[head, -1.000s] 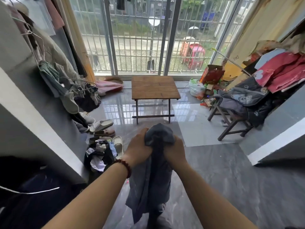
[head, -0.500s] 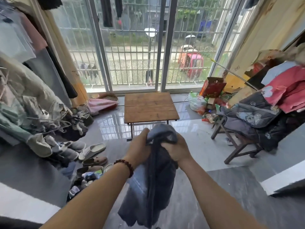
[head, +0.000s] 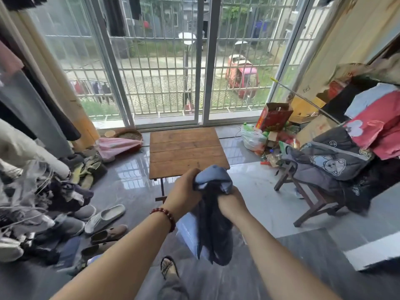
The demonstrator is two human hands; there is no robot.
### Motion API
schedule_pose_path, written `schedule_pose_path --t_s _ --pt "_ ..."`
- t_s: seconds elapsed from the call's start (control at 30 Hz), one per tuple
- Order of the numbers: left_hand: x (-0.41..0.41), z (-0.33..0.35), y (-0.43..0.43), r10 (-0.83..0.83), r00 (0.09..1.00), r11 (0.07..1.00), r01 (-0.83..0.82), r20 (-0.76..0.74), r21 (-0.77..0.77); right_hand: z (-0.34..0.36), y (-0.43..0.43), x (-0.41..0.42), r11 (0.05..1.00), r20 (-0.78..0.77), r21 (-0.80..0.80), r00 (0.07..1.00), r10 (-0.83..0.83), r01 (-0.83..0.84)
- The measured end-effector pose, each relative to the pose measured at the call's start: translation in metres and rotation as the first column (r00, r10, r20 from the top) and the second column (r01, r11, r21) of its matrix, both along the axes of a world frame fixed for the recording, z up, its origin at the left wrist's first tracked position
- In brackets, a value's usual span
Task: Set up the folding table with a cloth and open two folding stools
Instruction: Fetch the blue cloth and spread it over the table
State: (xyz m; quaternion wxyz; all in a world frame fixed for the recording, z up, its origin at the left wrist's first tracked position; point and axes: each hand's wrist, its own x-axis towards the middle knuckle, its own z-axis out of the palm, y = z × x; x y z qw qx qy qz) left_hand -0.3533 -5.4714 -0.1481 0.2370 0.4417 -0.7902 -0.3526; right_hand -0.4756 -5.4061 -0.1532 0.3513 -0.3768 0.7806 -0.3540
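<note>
Both hands are out front and close together, each fisted round the same bunched blue cloth point(head: 213, 230). The left hand point(head: 184, 192) grips the top of the wad from the left side. The right hand point(head: 230, 204) grips just below and to the right of it. The fists nearly touch, with the wad between them, and the rest of the cloth hangs loose beneath. There is a red bead bracelet point(head: 165, 214) on the left wrist.

The cloth is held in the air and overlaps the near edge of the desk point(head: 184, 152) in view; it is not laid on it. The desk has a small wooden slatted top and dark legs, and stands unfolded on the glossy tiled floor point(head: 259, 202).

- **Below the hands:** one foot in a strappy sandal point(head: 168, 267).
- **Left of the desk:** scattered slippers point(head: 104, 217), a heap of dark clothes point(head: 65, 191), and garments hanging along the wall. A pink fabric item point(head: 116, 146) lies by the door base.
- **Right of the desk:** a white plastic bag point(head: 253, 139), a red carton point(head: 273, 116) and some litter.
- **Further right:** a wooden stool point(head: 307, 204) with crossed legs stands open, dark padded garments point(head: 331, 161) draped over its seat. Red clothes point(head: 378, 131) are piled behind it.
- **Behind the desk:** a sliding glass door point(head: 205, 61) with a barred grille, and a red three-wheeler point(head: 242, 76) outside.
</note>
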Motion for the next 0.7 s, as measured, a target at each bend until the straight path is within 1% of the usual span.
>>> schedule_pose_path --t_s 0.07,0.13,0.2,0.27,0.37,0.43,0.5,0.6,0.7 --pt "-0.012 -0.002 -0.027 -0.027 1.0 0.999 0.027 0.014 -0.021 -0.001 -0.028 -0.011 1.0 -0.008 -0.021 1.0 -0.022 0.022" --pt "-0.024 -0.004 -0.059 -0.041 0.999 0.999 0.042 0.028 -0.03 -0.001 -0.064 -0.021 0.997 0.014 -0.045 0.998 -0.061 0.061" --pt "-0.034 -0.005 -0.091 -0.032 0.999 0.999 0.032 0.003 -0.019 -0.002 -0.097 -0.028 0.993 0.024 -0.044 0.994 -0.108 0.109" --pt "-0.045 -0.002 -0.13 -0.025 1.0 1.0 0.025 0.012 -0.003 0.0 -0.135 -0.037 0.989 0.017 -0.063 0.991 -0.133 0.134" --pt "-0.057 0.007 -0.185 -0.047 0.993 0.998 0.041 0.109 0.056 0.016 -0.187 -0.045 0.989 0.016 -0.07 0.991 -0.132 0.133" --pt "-0.064 0.011 -0.219 -0.091 0.978 0.994 0.078 0.19 0.076 0.025 -0.22 -0.052 0.981 0.074 -0.105 0.985 -0.156 0.163" --pt "-0.071 0.013 -0.251 -0.12 0.968 0.992 0.105 0.221 0.077 0.033 -0.251 -0.057 0.975 0.147 -0.147 0.978 -0.145 0.167" --pt "-0.079 0.017 -0.29 -0.136 0.967 0.991 0.132 0.215 0.031 0.041 -0.29 -0.061 0.973 0.184 -0.174 0.975 -0.121 0.153" --pt "-0.081 0.022 -0.32 -0.074 0.986 0.995 0.083 0.152 -0.05 0.043 -0.32 -0.065 0.958 0.144 -0.245 0.983 -0.113 0.146"
